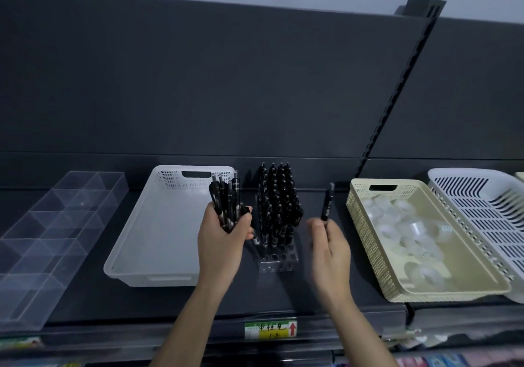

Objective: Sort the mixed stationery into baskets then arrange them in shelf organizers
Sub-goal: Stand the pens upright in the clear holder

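Note:
My left hand (221,239) grips a bundle of black pens (225,199), tips up, over the right edge of the white basket (136,241). A clear pen holder (279,261) stands between my hands on the dark shelf, with many black pens (279,196) upright in its holes. Just right of the holder, my right hand (330,246) pinches a single black pen (327,202) upright. The white basket's floor looks bare.
A clear compartment organizer (51,236) lies at the left. A cream basket (365,224) with several clear tape rolls (408,230) sits at the right, and a white slotted basket (482,213) beyond it. A price label (270,329) marks the shelf's front edge.

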`<state>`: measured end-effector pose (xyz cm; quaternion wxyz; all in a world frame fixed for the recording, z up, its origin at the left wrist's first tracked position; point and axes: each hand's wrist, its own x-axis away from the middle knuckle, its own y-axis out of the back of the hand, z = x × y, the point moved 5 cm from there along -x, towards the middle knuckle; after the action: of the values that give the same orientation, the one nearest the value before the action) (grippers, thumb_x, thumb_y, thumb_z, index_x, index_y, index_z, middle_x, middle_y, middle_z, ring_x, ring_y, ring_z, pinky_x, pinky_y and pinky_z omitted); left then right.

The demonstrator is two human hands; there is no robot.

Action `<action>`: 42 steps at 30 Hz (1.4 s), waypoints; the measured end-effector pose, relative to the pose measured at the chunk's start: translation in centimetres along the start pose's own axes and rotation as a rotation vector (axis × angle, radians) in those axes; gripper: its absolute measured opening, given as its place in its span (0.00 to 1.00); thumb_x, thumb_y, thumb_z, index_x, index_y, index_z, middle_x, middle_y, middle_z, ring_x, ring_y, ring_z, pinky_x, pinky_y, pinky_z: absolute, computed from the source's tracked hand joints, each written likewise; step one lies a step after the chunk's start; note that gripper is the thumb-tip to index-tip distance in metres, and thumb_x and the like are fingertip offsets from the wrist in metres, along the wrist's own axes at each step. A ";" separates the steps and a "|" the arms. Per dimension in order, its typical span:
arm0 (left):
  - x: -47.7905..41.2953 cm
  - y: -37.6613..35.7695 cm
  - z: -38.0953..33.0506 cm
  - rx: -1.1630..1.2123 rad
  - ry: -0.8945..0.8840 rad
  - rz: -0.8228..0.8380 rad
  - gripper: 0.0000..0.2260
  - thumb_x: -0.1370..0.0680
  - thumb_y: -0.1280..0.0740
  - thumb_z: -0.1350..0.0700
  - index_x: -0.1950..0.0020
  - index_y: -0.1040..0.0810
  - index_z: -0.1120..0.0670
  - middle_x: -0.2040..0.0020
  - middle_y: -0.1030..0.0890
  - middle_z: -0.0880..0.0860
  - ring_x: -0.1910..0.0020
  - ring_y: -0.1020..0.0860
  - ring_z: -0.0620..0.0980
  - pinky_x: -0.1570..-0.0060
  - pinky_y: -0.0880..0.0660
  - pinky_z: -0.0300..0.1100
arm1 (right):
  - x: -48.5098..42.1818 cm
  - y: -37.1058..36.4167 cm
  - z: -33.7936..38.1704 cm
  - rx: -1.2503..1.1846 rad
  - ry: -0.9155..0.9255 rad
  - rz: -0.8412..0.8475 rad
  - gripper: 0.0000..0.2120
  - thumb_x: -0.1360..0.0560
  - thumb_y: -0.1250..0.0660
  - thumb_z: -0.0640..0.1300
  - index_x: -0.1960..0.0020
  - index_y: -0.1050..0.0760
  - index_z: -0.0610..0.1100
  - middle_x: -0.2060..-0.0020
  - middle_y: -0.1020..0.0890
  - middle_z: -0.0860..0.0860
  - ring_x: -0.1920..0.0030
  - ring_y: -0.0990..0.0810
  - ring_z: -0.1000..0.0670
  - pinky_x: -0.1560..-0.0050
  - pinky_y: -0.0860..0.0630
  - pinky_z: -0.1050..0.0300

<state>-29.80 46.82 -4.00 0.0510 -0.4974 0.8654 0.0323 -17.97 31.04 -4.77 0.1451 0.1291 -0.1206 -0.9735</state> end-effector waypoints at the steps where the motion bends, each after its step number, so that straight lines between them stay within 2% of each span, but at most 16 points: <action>1: 0.0 -0.1 0.0 0.003 0.002 -0.001 0.07 0.25 0.31 0.59 0.52 0.25 0.49 0.59 0.17 0.44 0.66 0.18 0.44 0.64 0.23 0.33 | -0.2 0.2 -0.3 -0.020 -0.036 -0.010 0.13 0.19 0.43 0.48 0.57 0.23 0.50 0.60 0.23 0.55 0.57 0.25 0.60 0.56 0.31 0.68; 3: 0.1 -0.1 0.0 0.005 0.004 -0.006 0.07 0.25 0.31 0.59 0.52 0.25 0.49 0.59 0.17 0.44 0.66 0.18 0.43 0.64 0.23 0.32 | -0.6 0.7 -0.9 -0.002 -0.073 -0.027 0.13 0.20 0.42 0.48 0.59 0.23 0.48 0.59 0.23 0.54 0.54 0.26 0.59 0.54 0.32 0.66; 5: 0.1 -0.2 0.0 0.003 0.003 -0.010 0.07 0.25 0.31 0.59 0.53 0.25 0.48 0.60 0.17 0.44 0.66 0.18 0.43 0.65 0.24 0.31 | -1.0 0.9 -1.3 0.050 -0.090 -0.021 0.14 0.21 0.40 0.49 0.64 0.28 0.46 0.62 0.24 0.50 0.59 0.26 0.53 0.60 0.33 0.63; 6: 0.1 -0.2 -0.1 0.001 0.002 -0.010 0.07 0.25 0.31 0.59 0.53 0.25 0.48 0.60 0.17 0.44 0.66 0.18 0.43 0.64 0.24 0.31 | -1.2 0.8 -1.4 0.063 -0.099 -0.003 0.13 0.21 0.38 0.48 0.64 0.28 0.48 0.63 0.23 0.50 0.61 0.25 0.52 0.62 0.32 0.63; 8: 0.1 -0.1 -0.1 0.002 0.003 -0.015 0.07 0.26 0.31 0.59 0.52 0.25 0.48 0.59 0.17 0.44 0.66 0.18 0.44 0.64 0.22 0.34 | -1.4 0.4 -1.3 0.063 -0.102 0.049 0.09 0.23 0.35 0.44 0.61 0.27 0.53 0.63 0.20 0.52 0.63 0.20 0.56 0.62 0.29 0.65; 10: 0.1 0.1 -0.1 0.010 0.001 -0.022 0.07 0.26 0.31 0.59 0.52 0.25 0.48 0.59 0.16 0.46 0.65 0.18 0.45 0.63 0.21 0.36 | -1.4 0.0 -1.2 0.156 -0.049 0.086 0.10 0.24 0.33 0.43 0.61 0.27 0.54 0.66 0.19 0.56 0.65 0.20 0.60 0.66 0.29 0.72; 12: 0.1 0.3 -0.1 0.022 -0.003 -0.028 0.07 0.25 0.31 0.59 0.51 0.25 0.48 0.58 0.16 0.47 0.65 0.18 0.46 0.63 0.21 0.37 | -1.4 -0.6 -0.9 0.290 0.034 0.117 0.11 0.25 0.31 0.42 0.63 0.29 0.52 0.69 0.22 0.56 0.67 0.23 0.61 0.68 0.31 0.74; 14: 0.1 0.4 -0.2 0.034 -0.007 -0.031 0.07 0.25 0.31 0.59 0.51 0.25 0.49 0.58 0.16 0.47 0.65 0.18 0.46 0.64 0.21 0.36 | -1.2 -1.2 -0.6 0.386 0.126 0.146 0.12 0.25 0.31 0.41 0.65 0.30 0.46 0.70 0.25 0.55 0.69 0.27 0.61 0.67 0.31 0.74; 18: 0.1 0.4 -0.1 0.046 0.001 -0.035 0.07 0.25 0.31 0.60 0.52 0.25 0.50 0.58 0.16 0.48 0.65 0.18 0.46 0.64 0.22 0.36 | -1.2 -2.7 -0.9 0.525 0.198 0.259 0.08 0.24 0.32 0.41 0.60 0.25 0.39 0.67 0.24 0.50 0.68 0.27 0.54 0.70 0.33 0.67; 20: 0.1 0.3 -0.1 0.043 0.001 -0.034 0.07 0.25 0.31 0.60 0.52 0.25 0.50 0.59 0.16 0.48 0.66 0.18 0.46 0.64 0.22 0.36 | -1.0 -3.3 -1.5 0.604 0.195 0.322 0.08 0.23 0.34 0.43 0.58 0.25 0.39 0.63 0.22 0.48 0.64 0.24 0.49 0.67 0.30 0.59; 22: 0.1 0.3 -0.1 0.039 -0.003 -0.031 0.07 0.25 0.30 0.59 0.52 0.25 0.50 0.59 0.16 0.47 0.66 0.18 0.46 0.64 0.22 0.36 | -0.8 -3.6 -1.7 0.643 0.180 0.351 0.09 0.23 0.35 0.45 0.58 0.26 0.39 0.62 0.22 0.47 0.64 0.24 0.48 0.65 0.28 0.56; 25: 0.0 0.2 0.0 0.031 -0.010 -0.030 0.07 0.25 0.30 0.59 0.52 0.25 0.50 0.59 0.16 0.47 0.65 0.18 0.45 0.64 0.22 0.36 | -0.9 -3.4 -2.0 0.639 0.156 0.369 0.09 0.24 0.33 0.46 0.58 0.25 0.40 0.62 0.22 0.48 0.63 0.24 0.48 0.66 0.30 0.57; 29: 0.2 -0.4 0.4 -0.018 -0.011 -0.004 0.07 0.25 0.30 0.60 0.51 0.25 0.50 0.58 0.17 0.44 0.64 0.18 0.44 0.62 0.21 0.36 | -1.1 -1.9 -2.4 0.553 0.054 0.331 0.06 0.26 0.30 0.44 0.51 0.22 0.42 0.59 0.19 0.49 0.58 0.21 0.50 0.61 0.28 0.61; 32: 0.7 -1.0 0.7 -0.106 -0.019 0.058 0.09 0.25 0.30 0.59 0.50 0.26 0.49 0.58 0.18 0.41 0.63 0.18 0.41 0.62 0.23 0.31 | -1.0 -1.1 -2.5 0.532 0.041 0.295 0.06 0.25 0.32 0.41 0.49 0.22 0.42 0.57 0.17 0.48 0.56 0.19 0.49 0.60 0.28 0.62; 35: 1.4 -1.5 1.1 -0.252 -0.042 0.106 0.11 0.27 0.28 0.56 0.50 0.27 0.46 0.60 0.19 0.42 0.61 0.20 0.35 0.64 0.27 0.25 | -0.9 -0.7 -2.6 0.527 0.033 0.273 0.08 0.24 0.34 0.40 0.46 0.22 0.41 0.55 0.17 0.48 0.55 0.19 0.49 0.59 0.27 0.62; 42: 1.7 -2.4 0.8 -0.378 -0.082 0.102 0.13 0.28 0.26 0.53 0.57 0.31 0.41 0.62 0.22 0.41 0.58 0.25 0.28 0.63 0.32 0.21 | -0.4 -0.8 -2.9 0.511 0.031 0.258 0.07 0.24 0.34 0.39 0.47 0.21 0.41 0.56 0.17 0.47 0.56 0.19 0.49 0.60 0.29 0.65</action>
<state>-28.56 44.27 -5.06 -0.0095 -0.4518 0.8653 0.2169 -16.93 31.33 -7.65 0.2325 0.1598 -0.3752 -0.8830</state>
